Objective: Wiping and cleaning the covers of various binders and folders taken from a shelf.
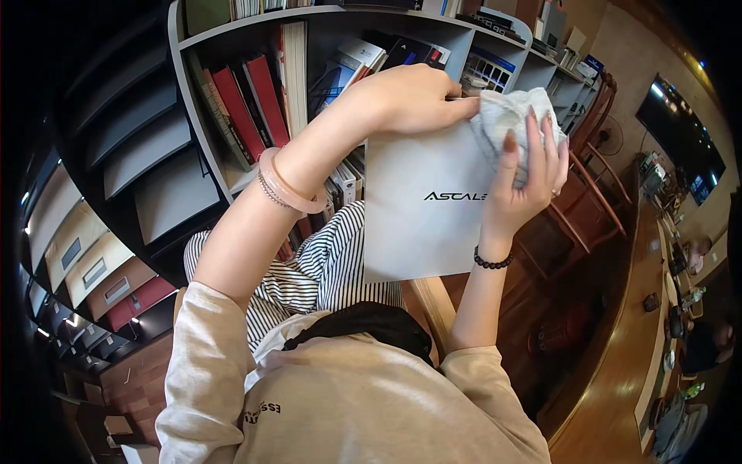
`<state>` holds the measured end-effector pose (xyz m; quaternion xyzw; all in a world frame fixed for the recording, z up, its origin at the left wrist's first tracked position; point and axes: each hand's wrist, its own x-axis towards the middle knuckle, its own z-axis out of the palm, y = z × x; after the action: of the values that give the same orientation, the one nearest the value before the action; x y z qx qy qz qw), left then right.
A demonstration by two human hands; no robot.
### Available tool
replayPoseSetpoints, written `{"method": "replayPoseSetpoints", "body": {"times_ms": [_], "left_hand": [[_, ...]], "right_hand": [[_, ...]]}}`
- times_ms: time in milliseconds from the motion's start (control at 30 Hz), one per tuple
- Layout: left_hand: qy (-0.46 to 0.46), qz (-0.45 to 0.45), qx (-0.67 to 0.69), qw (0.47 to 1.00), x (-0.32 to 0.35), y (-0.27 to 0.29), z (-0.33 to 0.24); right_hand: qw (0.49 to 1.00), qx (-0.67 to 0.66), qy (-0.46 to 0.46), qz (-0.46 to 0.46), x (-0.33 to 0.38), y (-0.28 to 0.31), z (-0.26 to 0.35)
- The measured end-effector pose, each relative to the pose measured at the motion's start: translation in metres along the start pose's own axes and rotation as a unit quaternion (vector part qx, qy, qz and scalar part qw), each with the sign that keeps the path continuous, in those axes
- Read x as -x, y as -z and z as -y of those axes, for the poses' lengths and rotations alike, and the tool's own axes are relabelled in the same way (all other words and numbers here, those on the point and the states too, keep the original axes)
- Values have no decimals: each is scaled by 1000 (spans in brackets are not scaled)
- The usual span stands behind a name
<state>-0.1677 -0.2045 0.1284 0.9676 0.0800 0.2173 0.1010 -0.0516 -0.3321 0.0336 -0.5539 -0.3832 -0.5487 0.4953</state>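
Observation:
A thin pale-grey catalogue (417,232) with dark lettering on its front stands upright above my lap. My left hand (425,100) reaches across its top edge, fingers curled over and gripping there, thumb toward the right corner. At that upper right corner my right hand (529,174) presses a crumpled white cloth (514,112), its fingers spread along the cloth's near side and the thumb against it. The cloth covers the catalogue's corner and touches its edge. Part of the lettering is hidden behind my right hand.
Ahead stands a grey bookshelf (255,29) with red binders (239,112), books and boxes. Dark display racks (139,147) rise at left. A wooden chair (587,201) is at right, beside a long wooden table (610,363) where other people sit. A screen (680,127) hangs on the far wall.

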Motion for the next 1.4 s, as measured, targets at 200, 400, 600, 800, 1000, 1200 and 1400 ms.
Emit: {"method": "replayPoseSetpoints", "body": {"times_ms": [200, 400, 600, 800, 1000, 1200, 1400], "left_hand": [[-56, -28, 280, 958, 7, -4, 8], [15, 107, 384, 917, 4, 11, 12], [4, 92, 354, 931, 5, 10, 10], [36, 163, 402, 900, -6, 18, 13], [1, 143, 399, 906, -11, 12, 11], [5, 134, 409, 903, -12, 5, 10], [-70, 64, 449, 888, -14, -10, 13]], "right_hand": [[992, -101, 70, 34, 2, -2, 19], [993, -24, -51, -102, -14, 18, -35], [988, -26, -85, -126, -11, 12, -29], [998, -44, 0, -36, 3, 0, 36], [995, -88, 41, -2, 7, -3, 45], [998, -7, -20, -52, 0, 7, 17], [994, -103, 39, 12, 13, 2, 57]]}}
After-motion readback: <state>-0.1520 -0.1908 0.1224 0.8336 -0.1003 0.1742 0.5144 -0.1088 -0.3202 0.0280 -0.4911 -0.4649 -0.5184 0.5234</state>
